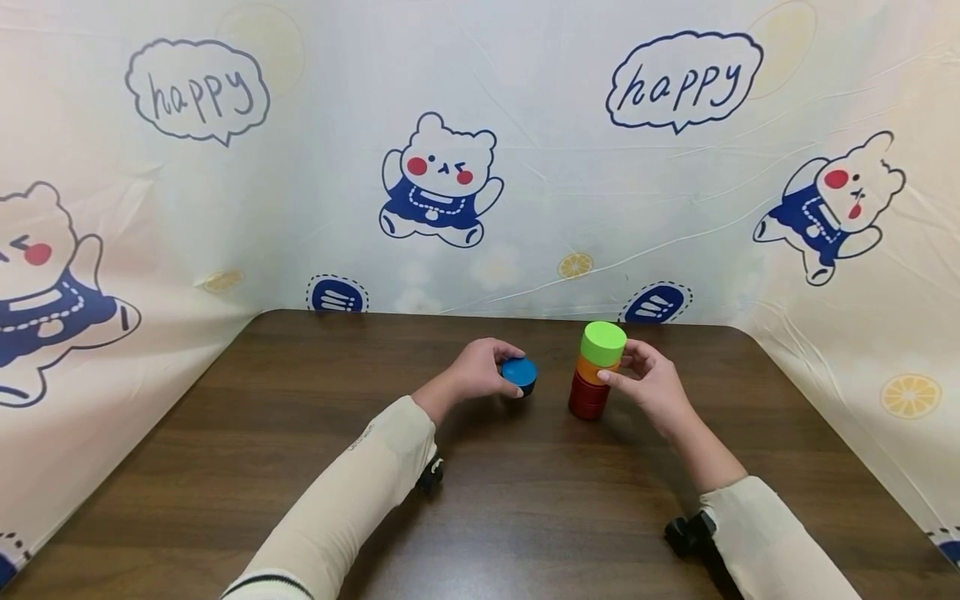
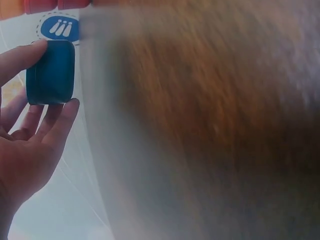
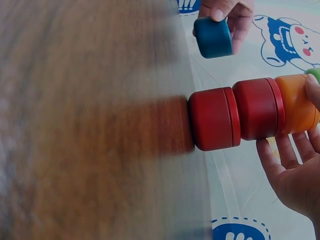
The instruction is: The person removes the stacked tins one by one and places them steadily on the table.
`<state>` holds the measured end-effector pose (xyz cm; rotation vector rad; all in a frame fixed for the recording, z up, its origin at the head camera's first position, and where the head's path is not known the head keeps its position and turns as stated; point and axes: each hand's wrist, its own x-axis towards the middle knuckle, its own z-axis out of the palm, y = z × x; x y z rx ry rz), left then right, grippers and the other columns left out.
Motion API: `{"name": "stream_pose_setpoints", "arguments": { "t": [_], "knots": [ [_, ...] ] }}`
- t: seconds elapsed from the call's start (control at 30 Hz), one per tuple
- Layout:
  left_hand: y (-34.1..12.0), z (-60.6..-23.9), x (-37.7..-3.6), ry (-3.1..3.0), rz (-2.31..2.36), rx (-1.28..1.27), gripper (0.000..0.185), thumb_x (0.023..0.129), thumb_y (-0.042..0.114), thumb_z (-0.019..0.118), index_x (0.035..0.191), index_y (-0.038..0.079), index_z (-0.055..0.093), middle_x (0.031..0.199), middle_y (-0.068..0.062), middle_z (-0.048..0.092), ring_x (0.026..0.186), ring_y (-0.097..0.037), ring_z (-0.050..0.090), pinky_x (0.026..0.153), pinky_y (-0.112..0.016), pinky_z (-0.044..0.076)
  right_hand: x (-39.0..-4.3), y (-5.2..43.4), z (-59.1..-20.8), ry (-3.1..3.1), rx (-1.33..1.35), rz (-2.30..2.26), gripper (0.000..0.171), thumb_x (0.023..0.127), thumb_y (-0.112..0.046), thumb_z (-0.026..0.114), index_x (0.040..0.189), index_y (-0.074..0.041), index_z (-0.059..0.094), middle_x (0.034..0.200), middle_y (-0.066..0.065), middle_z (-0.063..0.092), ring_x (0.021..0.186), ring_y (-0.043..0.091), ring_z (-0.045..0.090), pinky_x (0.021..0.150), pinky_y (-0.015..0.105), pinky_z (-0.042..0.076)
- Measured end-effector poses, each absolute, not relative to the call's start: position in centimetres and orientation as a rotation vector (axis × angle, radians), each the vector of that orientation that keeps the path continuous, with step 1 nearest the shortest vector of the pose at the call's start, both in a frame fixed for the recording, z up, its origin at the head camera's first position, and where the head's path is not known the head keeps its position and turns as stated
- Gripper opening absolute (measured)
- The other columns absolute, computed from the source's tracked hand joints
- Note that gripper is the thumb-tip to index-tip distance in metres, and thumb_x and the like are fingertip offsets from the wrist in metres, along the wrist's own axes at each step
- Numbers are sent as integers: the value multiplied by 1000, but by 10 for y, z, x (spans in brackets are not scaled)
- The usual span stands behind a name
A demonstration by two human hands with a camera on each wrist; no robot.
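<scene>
My left hand [image 1: 477, 367] pinches a small round blue jar [image 1: 519, 372] between thumb and fingers, very near the tabletop; whether it touches the wood is unclear. To its right stands an upright stack of similar small jars: two red jars [image 3: 214, 119] at the bottom, an orange jar [image 3: 296, 103] above them, and a bright green jar [image 1: 603, 342] on top. My right hand [image 1: 657, 393] holds the stack around the orange jar, thumb in front and fingers on the far side. In the right wrist view, one fingertip reaches the upper red jar. The stack's base meets the table.
A dark brown wooden table [image 1: 495, 517] spreads under both arms. Behind and beside it hangs a pale curtain [image 1: 525, 150] printed with bears and "happy" bubbles, meeting the table's back edge just beyond the jars.
</scene>
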<state>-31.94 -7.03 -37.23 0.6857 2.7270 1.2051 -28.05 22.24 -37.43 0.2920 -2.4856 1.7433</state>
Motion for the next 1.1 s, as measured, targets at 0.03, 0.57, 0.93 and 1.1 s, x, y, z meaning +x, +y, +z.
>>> {"name": "stream_pose_setpoints", "arguments": {
  "t": [0.03, 0.57, 0.93, 1.1],
  "knots": [
    [-72, -373, -320, 2725, 1194, 682, 54, 74, 16, 86, 124, 9, 66, 123, -9, 63, 113, -26, 56, 97, -40, 47, -280, 223, -374, -2485, 290, 1745, 64, 85, -30, 78, 136, -4, 48, 126, 17, 55, 122, 30, 50, 101, 46, 44],
    [-82, -381, -330, 2681, 1149, 592, 52, 74, 11, 85, 123, 10, 67, 126, -9, 61, 116, -27, 53, 98, -42, 46, -280, 223, -373, -2494, 289, 1748, 64, 84, -30, 78, 135, -4, 49, 125, 16, 55, 121, 29, 50, 100, 42, 45],
    [-88, -383, -332, 2640, 1229, 494, 53, 77, 8, 82, 126, 12, 64, 130, -10, 58, 119, -29, 52, 100, -45, 45, -280, 223, -373, -2488, 296, 1748, 63, 85, -29, 78, 135, -4, 49, 125, 16, 56, 119, 29, 50, 97, 37, 47],
    [-88, -384, -331, 2627, 1263, 516, 57, 78, 6, 81, 131, 8, 60, 131, -10, 57, 121, -29, 51, 102, -45, 44, -280, 223, -374, -2489, 296, 1744, 63, 85, -29, 78, 135, -4, 49, 125, 16, 56, 119, 29, 50, 97, 37, 47]
  ]
}}
